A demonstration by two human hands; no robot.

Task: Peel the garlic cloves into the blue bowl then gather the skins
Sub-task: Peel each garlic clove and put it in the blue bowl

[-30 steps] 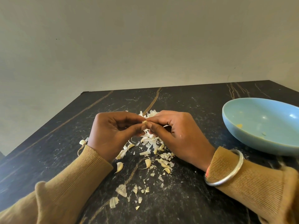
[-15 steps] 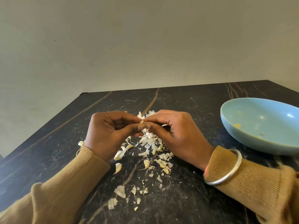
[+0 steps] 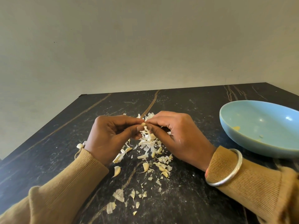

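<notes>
L hand (image 3: 111, 136): fingers curled; thumb + forefinger pinch the garlic clove (image 3: 143, 124) from the left.
R hand (image 3: 176, 136): thumb + forefinger tips pinch the same clove from the right; silver bangle (image 3: 229, 180) on wrist.
Garlic clove: held above the tabletop (image 3: 194, 199), over the skins (image 3: 148, 143).
Skins: loose heap beneath both hands, flakes scattered toward near edge; loose cloves (image 3: 117, 170) among them.
Blue bowl (image 3: 242, 143): on tabletop, well to the right of the hands; small yellowish bits (image 3: 236, 128) inside.

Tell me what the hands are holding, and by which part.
One garlic clove, pinched at the fingertips: the left hand has its grip on the left end, the right hand on the right end.
</notes>
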